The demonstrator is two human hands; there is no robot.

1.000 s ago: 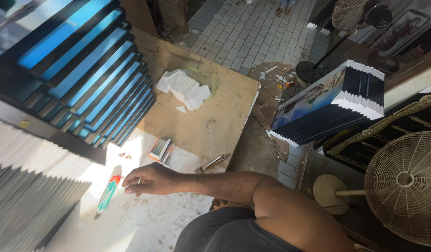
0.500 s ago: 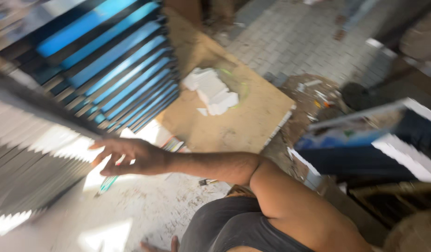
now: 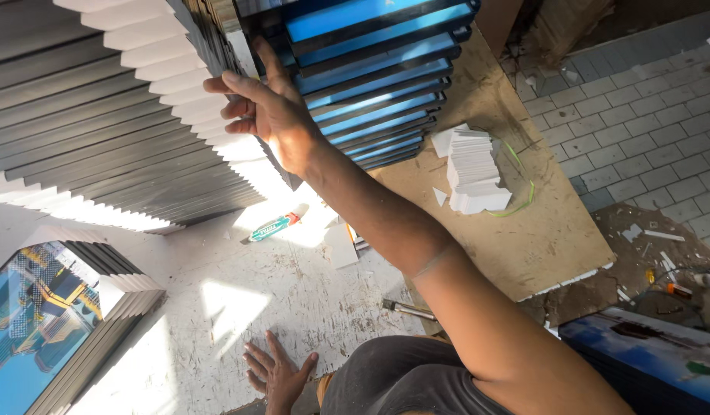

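— Whereas half a second earlier the right hand (image 3: 266,115) hovered low over the white board (image 3: 216,307), where did it lie at this moment?

— It had risen to the fanned stack of picture frames (image 3: 139,115), fingers spread open and pressed flat against the frame edges, clasping nothing.

— And the left hand (image 3: 276,373)?

— It rested palm-down, fingers apart, on the white board, well apart from the green glue tube (image 3: 276,225) and the pile of white cards (image 3: 474,173).

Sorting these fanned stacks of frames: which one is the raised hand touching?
The right hand rests on the blue-fronted stack at top centre, at its near end. The grey stack lies beside it; the picture stack sits at lower left.
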